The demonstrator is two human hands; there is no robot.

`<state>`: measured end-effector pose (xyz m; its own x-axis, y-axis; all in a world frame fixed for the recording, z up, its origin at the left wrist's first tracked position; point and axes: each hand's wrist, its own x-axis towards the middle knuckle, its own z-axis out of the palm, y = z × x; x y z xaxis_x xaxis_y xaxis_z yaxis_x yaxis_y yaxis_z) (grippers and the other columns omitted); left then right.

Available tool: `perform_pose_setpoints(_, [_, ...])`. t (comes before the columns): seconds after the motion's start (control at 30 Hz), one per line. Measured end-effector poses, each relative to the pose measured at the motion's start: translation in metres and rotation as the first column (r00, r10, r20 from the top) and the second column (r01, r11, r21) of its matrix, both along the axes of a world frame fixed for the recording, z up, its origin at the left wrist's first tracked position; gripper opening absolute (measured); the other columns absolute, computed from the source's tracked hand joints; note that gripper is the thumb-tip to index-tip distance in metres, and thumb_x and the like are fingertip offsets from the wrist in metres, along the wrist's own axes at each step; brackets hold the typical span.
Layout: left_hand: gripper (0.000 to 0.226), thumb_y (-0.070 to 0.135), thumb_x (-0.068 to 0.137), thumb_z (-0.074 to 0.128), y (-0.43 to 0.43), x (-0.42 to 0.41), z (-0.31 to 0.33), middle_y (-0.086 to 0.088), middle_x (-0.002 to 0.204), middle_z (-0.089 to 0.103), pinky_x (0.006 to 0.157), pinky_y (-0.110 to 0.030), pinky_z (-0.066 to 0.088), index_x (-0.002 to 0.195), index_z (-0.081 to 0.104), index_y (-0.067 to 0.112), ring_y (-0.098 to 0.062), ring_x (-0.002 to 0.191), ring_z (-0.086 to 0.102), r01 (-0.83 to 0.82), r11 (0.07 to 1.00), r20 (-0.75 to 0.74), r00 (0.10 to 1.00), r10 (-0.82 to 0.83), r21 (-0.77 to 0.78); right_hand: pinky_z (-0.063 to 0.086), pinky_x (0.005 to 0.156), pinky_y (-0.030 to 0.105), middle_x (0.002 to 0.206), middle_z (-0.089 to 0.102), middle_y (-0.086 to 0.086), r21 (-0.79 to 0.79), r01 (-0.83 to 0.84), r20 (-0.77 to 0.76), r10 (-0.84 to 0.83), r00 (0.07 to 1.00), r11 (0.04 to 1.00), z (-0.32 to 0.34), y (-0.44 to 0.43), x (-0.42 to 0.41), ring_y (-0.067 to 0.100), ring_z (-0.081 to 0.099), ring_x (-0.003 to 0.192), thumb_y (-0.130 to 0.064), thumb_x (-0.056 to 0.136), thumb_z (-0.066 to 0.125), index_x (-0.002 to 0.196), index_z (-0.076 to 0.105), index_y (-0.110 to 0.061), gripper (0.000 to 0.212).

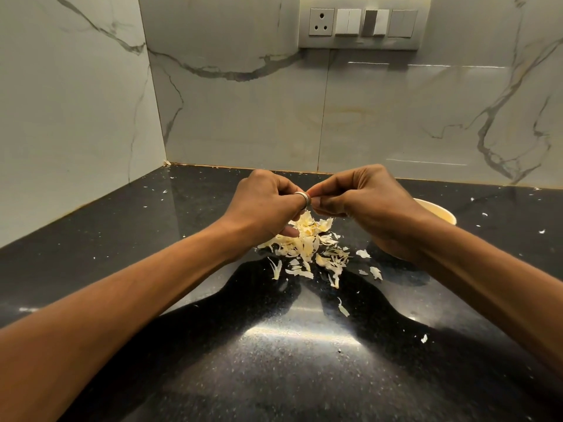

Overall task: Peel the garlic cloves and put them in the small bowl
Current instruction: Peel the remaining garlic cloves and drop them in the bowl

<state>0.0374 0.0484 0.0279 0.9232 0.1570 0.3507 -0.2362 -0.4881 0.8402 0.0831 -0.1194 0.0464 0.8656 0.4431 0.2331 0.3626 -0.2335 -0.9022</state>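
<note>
My left hand (265,205) and my right hand (365,205) meet fingertip to fingertip above the black counter, both with curled fingers pinching something small between them. That thing is almost wholly hidden by the fingers, so I cannot tell it is a garlic clove. A ring sits on a finger of my left hand. Right below the hands lies a heap of pale garlic skins (307,248). The small cream bowl (441,213) stands to the right, mostly hidden behind my right wrist; its contents do not show.
Stray skin flakes (342,309) lie scattered over the black speckled counter (289,354). Marble walls close off the back and the left, meeting in a corner at the far left. A switch panel (364,22) hangs on the back wall.
</note>
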Motion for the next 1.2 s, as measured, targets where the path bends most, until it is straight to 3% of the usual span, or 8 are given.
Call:
perform_pose_setpoints(0.2, [0.014,0.012,0.096,0.062,0.0,-0.001,0.003,-0.013,0.087,0.069,0.057,-0.028,0.058,0.086,0.07,0.006,-0.011,0.067,0.063,0.018,0.984,-0.091,0.995,-0.035,-0.176,0.061,0.087,0.032,0.097,0.076,0.015,0.034,-0.002,-0.065,0.004,0.998,0.999,-0.004,0.002,0.003,0.026,0.071,0.098,0.002,0.09,0.067,0.101,0.077,-0.003,0.016])
perform_pose_setpoints(0.57, [0.019,0.015,0.098,0.061,-0.004,0.0,0.004,-0.011,0.08,0.064,0.052,-0.023,0.057,0.09,0.068,0.0,-0.007,0.058,0.057,0.003,0.934,-0.098,0.994,-0.041,-0.358,0.062,0.083,0.038,0.088,0.076,0.014,0.127,0.117,0.002,-0.118,0.993,0.985,-0.007,0.006,0.001,0.028,0.076,0.086,0.001,0.087,0.073,0.096,0.076,-0.004,0.011])
perform_pose_setpoints(0.77, [0.018,0.015,0.099,0.06,-0.005,-0.001,0.003,-0.008,0.079,0.063,0.053,-0.022,0.056,0.092,0.069,0.002,-0.006,0.059,0.058,0.014,0.925,-0.076,0.996,-0.047,-0.381,0.063,0.08,0.039,0.083,0.076,0.01,0.077,0.155,0.093,-0.162,0.982,0.985,-0.01,0.007,0.001,0.024,0.076,0.08,-0.004,0.086,0.075,0.093,0.077,-0.006,0.007])
perform_pose_setpoints(1.0, [0.019,0.014,0.098,0.06,-0.004,-0.001,0.003,-0.009,0.079,0.064,0.056,-0.022,0.056,0.096,0.07,-0.002,-0.004,0.059,0.06,0.031,0.934,-0.052,0.997,-0.053,-0.357,0.062,0.084,0.032,0.098,0.075,0.019,0.154,0.039,-0.091,-0.025,0.996,0.987,-0.007,0.008,-0.004,0.027,0.075,0.094,-0.002,0.092,0.068,0.1,0.074,0.002,0.011])
perform_pose_setpoints(1.2, [0.021,0.014,0.098,0.06,-0.004,0.0,0.003,-0.011,0.08,0.064,0.055,-0.022,0.055,0.099,0.069,-0.005,-0.004,0.059,0.06,0.062,0.923,-0.045,0.995,-0.086,-0.379,0.061,0.072,0.023,0.095,0.075,0.02,0.355,0.003,-0.32,0.119,0.94,0.935,-0.005,0.007,-0.007,0.021,0.075,0.082,0.005,0.093,0.061,0.106,0.068,0.009,0.015])
